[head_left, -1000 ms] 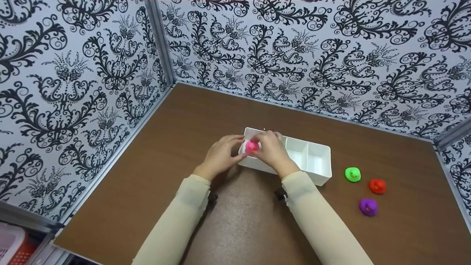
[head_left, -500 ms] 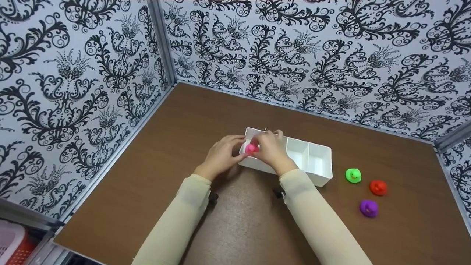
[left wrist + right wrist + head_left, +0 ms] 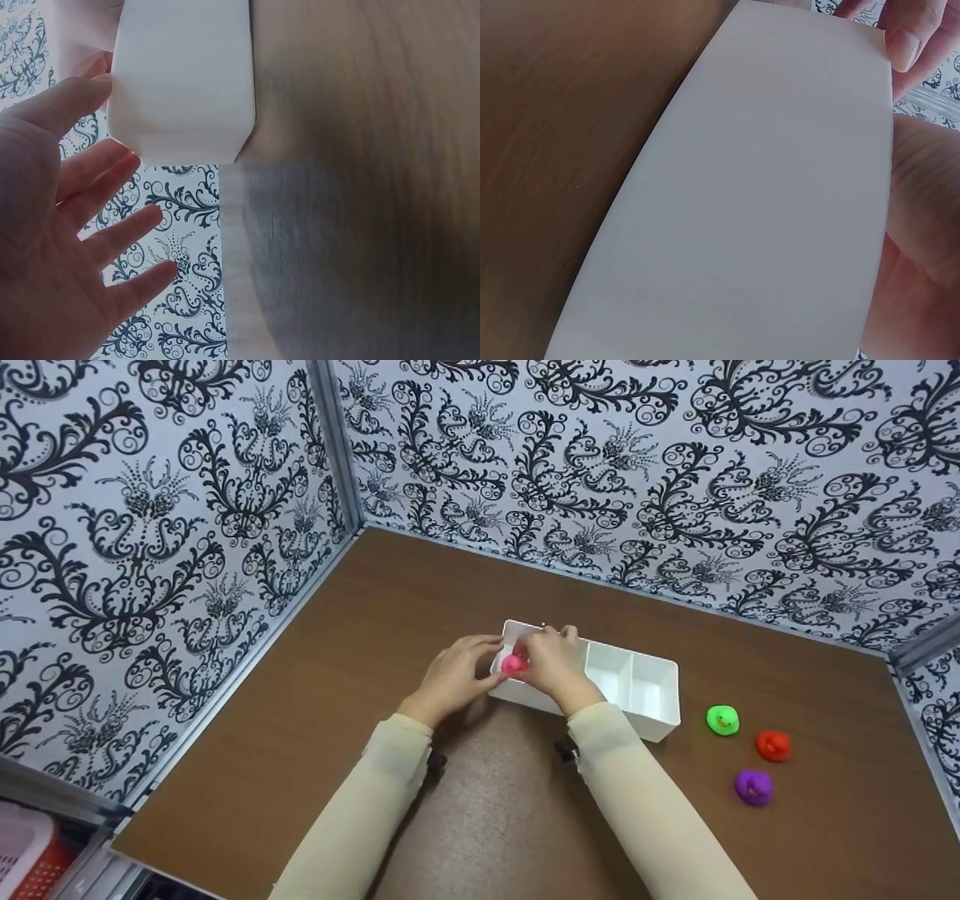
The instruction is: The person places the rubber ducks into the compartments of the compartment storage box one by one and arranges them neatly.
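Note:
A white divided box (image 3: 651, 718) stands on the brown table. In its leftmost compartment a pink duck (image 3: 514, 664) shows between the hands. My right hand (image 3: 553, 666) reaches over the box with thumb and fingers round the duck. My left hand (image 3: 454, 675) is at the box's left end, thumb at the near rim, fingers spread; in the left wrist view the hand (image 3: 82, 217) has its thumb and fingertips by the end wall (image 3: 184, 90). The right wrist view shows the box's outer wall (image 3: 727, 195), which hides most of the right fingers.
Right of the box lie a green duck (image 3: 723, 720), a red duck (image 3: 773, 745) and a purple duck (image 3: 754, 787). Patterned walls (image 3: 600, 472) stand at the back and left of the table (image 3: 315, 690). A red and white basket (image 3: 37, 855) is at the lower left.
The pink duck sits slightly lower in the leftmost compartment, and my right hand has turned a little over it. My left hand keeps nearly the same place at the box's end.

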`<state>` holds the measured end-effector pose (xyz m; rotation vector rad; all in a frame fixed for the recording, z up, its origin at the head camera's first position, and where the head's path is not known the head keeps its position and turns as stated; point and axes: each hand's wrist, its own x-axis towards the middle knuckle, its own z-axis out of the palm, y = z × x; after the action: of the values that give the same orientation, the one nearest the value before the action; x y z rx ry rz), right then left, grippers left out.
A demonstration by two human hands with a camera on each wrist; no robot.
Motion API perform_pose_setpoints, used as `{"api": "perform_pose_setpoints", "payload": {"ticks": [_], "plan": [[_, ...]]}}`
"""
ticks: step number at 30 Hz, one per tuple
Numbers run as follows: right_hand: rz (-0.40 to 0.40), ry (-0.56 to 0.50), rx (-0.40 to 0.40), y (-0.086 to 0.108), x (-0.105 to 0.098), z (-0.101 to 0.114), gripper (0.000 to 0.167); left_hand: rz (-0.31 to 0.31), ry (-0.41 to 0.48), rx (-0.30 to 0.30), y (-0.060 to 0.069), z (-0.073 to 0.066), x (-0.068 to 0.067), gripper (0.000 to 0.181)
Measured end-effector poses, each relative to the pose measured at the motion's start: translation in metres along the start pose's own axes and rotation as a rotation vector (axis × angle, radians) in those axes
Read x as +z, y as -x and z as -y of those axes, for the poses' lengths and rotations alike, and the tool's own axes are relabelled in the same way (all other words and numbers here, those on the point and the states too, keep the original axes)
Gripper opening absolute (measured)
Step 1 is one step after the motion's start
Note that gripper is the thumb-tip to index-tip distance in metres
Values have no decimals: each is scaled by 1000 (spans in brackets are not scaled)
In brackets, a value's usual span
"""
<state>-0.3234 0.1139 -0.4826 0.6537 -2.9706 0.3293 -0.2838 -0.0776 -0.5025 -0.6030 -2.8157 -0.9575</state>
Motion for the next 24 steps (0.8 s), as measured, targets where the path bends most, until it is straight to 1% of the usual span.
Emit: {"api": "perform_pose_setpoints", "payload": {"ticks": [2,4,8,10,12,20,24], "plan": [[2,-7,-5,0,-1,0,30,0,2,-1,0,0,0,51],[1,-38,-12,0,-2,-2,30,1,2,-2,0,0,0,52],[-21,-177,-34,2,-4,-7,31,6,-8,-4,0,1,0,53],[-49,-245,-51,4,-5,-11,33,9,-14,-8,0,2,0,54],[-83,-290,-71,8,-6,-14,35,8,-16,-13,0,2,0,53],[-218,-285,-110,26,-14,-22,38,13,-16,-22,-1,0,0,53],[-264,-288,-134,36,-18,-26,40,12,-19,-23,-1,1,1,51]]}}
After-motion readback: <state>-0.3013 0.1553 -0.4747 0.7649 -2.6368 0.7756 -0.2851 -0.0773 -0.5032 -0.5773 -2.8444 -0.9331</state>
